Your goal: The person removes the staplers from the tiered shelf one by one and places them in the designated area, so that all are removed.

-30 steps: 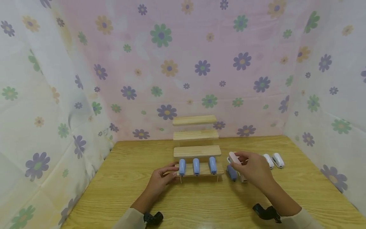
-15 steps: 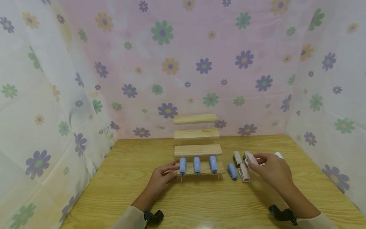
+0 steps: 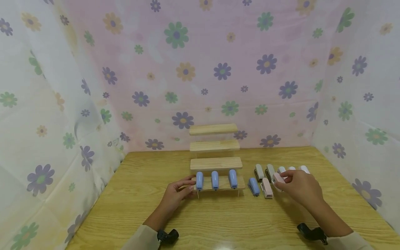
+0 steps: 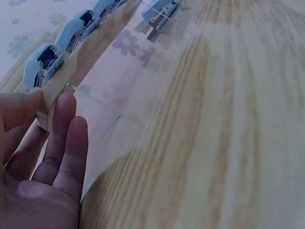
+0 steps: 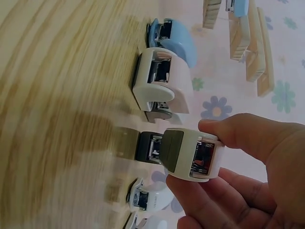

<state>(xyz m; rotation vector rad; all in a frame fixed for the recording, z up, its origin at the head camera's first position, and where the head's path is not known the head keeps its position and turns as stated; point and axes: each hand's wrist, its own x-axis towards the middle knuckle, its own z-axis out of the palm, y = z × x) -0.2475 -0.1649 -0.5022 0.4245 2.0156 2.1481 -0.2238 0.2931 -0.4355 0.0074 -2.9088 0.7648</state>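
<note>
Left hand [image 3: 177,194] grips lowest wooden shelf [image 3: 207,183]; right hand [image 3: 302,185] pinches pink mini stapler [image 5: 187,155] above table [image 3: 218,218]; hold level, clear of second pink stapler [image 3: 267,188] left of hand.

Toward four o'clock in the head view, the right hand [image 3: 301,187] covers the lower parts of the white staplers [image 3: 282,169] and part of the pink stapler [image 3: 276,177] it pinches. Toward seven, the left hand [image 3: 178,190] hides one end of the lowest shelf [image 3: 223,181], and a sleeve [image 3: 142,239] runs off the bottom edge. In the right wrist view, a dark-based stapler [image 5: 145,147], perhaps grey, is mostly blocked; at one o'clock the top edge cuts a blue stapler [image 5: 241,6]. The left wrist view blurs the tabletop [image 4: 281,167] at four o'clock.
</note>
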